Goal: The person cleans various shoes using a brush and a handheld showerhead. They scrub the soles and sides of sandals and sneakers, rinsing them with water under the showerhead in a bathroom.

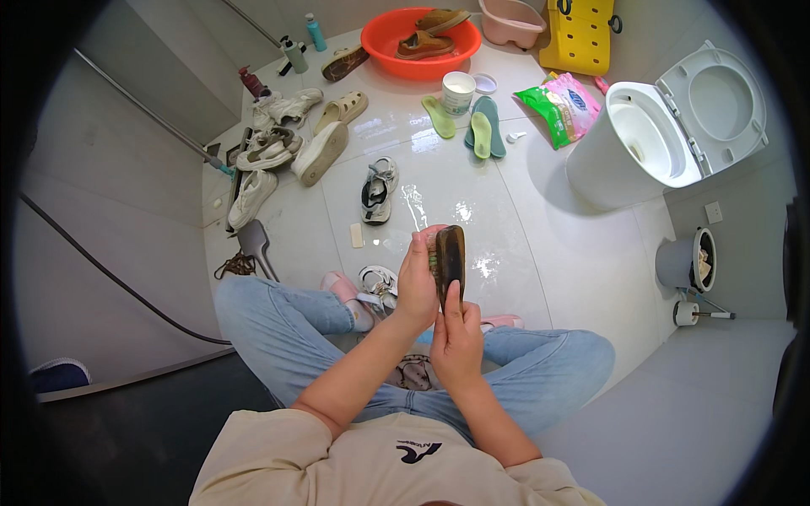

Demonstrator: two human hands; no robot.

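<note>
A dark wooden scrubbing brush (451, 253) is upright between my hands, its bristles facing left. My right hand (457, 341) grips its lower handle, with a finger along the back. My left hand (419, 278) lies against the bristle side, its palm side mostly hidden; whether it grips the brush is unclear. Below my left hand, a white sneaker (378, 279) is partly covered by my hand and forearm. Ahead on the wet tiles lie another sneaker (380, 190) with a dark lining and a cream bar of soap (356, 235).
Several shoes, including a white sneaker (253, 198), cluster at left near a grey dustpan (254, 239). An orange basin (421, 66) holds brown shoes. Green insoles (439, 117) lie near a white tub (458, 95). A toilet (610, 152) and bin (676, 264) stand right.
</note>
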